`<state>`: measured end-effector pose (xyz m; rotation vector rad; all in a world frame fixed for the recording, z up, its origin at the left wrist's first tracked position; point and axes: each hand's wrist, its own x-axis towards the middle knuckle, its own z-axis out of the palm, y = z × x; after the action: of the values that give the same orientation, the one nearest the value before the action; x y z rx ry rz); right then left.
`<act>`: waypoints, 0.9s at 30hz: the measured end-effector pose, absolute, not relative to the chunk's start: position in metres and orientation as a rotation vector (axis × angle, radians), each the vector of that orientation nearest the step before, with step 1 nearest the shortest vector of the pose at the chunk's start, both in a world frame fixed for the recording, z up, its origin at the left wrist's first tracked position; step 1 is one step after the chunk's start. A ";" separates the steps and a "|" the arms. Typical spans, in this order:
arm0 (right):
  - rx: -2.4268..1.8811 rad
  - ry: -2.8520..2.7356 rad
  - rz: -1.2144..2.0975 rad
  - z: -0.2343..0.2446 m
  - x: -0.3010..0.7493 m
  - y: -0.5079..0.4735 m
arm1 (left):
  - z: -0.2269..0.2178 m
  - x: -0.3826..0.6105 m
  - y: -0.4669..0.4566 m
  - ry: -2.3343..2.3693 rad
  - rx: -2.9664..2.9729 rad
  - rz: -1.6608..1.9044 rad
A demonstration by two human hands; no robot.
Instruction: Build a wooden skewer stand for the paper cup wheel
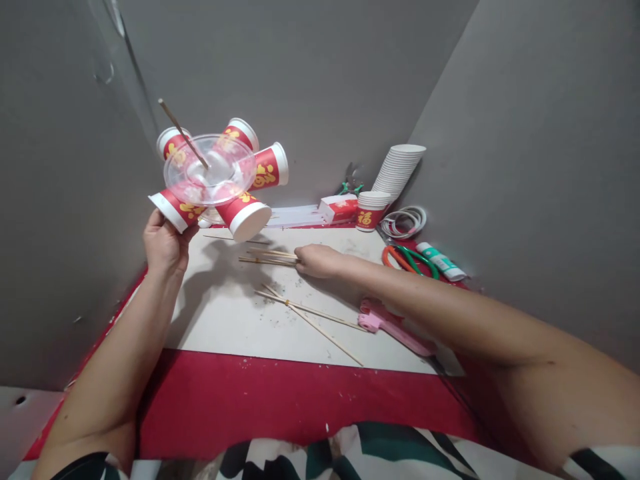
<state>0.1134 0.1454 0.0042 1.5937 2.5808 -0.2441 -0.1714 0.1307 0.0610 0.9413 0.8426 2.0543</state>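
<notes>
Left hand [167, 248] grips one of five paper cups [176, 208] already joined around a clear disc [215, 177], while my right hand [319, 261] pinches thin sticks [267, 261] and crossed sticks [288, 303] lie unattached.

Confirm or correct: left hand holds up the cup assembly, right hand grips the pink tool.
Wrong about the right hand: the head view shows it gripping wooden sticks, not the pink tool. The left hand holds up the cup assembly.
</notes>
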 end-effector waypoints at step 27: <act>2.525 2.248 -1.446 0.001 0.139 0.188 | 0.009 -0.165 0.147 1.177 0.797 1.892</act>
<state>0.1392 0.1877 0.0009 2.5253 2.2476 -1.4458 -0.1650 0.1474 0.0087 0.7971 1.1765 1.8922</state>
